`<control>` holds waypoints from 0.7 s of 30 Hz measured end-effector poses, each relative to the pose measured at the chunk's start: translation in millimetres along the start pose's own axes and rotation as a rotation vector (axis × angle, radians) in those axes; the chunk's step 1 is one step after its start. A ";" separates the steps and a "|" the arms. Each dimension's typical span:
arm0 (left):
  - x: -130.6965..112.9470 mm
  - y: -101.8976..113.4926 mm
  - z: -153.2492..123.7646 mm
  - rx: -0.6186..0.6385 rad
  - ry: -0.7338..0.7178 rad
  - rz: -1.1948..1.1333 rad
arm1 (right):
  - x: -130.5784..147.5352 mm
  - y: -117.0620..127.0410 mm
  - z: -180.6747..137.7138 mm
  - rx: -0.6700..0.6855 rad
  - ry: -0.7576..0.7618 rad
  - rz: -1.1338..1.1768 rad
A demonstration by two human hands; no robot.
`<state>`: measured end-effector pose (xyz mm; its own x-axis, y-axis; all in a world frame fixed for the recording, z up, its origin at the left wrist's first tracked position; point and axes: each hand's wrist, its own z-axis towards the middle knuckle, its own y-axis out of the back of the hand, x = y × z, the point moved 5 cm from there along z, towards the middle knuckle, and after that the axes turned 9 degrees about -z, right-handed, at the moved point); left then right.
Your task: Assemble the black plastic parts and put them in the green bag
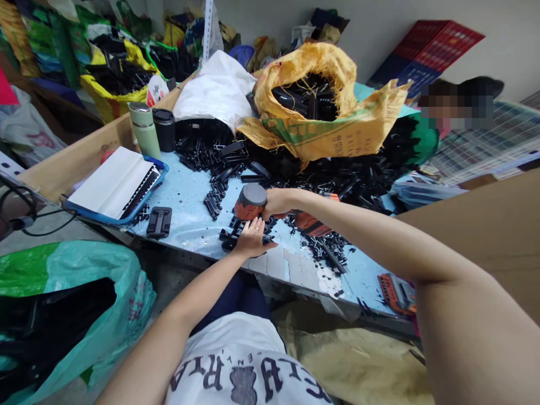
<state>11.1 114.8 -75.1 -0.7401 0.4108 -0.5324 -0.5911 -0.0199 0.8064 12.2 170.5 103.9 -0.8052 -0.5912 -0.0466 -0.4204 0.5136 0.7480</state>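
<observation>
My right hand (276, 202) grips the handle of a rubber mallet (251, 202) with an orange head and grey face, held just above the table. My left hand (252, 237) lies below it with fingers pressed down on small black plastic parts (231, 236) at the table's near edge. A large heap of black plastic parts (337, 174) covers the light blue table (189, 208) behind both hands.
A torn yellow sack (320, 107) of black parts and a white bag (217, 90) sit at the back. Two flasks (145, 129) and a blue tray with a white booklet (113, 183) stand left. A green bag (76, 304) is at lower left, an orange tool (396, 292) at right.
</observation>
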 end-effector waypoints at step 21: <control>1.0 6.8 -4.9 0.142 0.107 -0.115 | 48.3 -14.2 -21.8 0.039 -0.015 -0.054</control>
<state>4.8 110.6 -71.5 -0.7047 0.3042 -0.6410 -0.6281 0.1530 0.7630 -11.6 121.1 105.5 -0.7870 -0.6093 -0.0965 -0.4792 0.5053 0.7177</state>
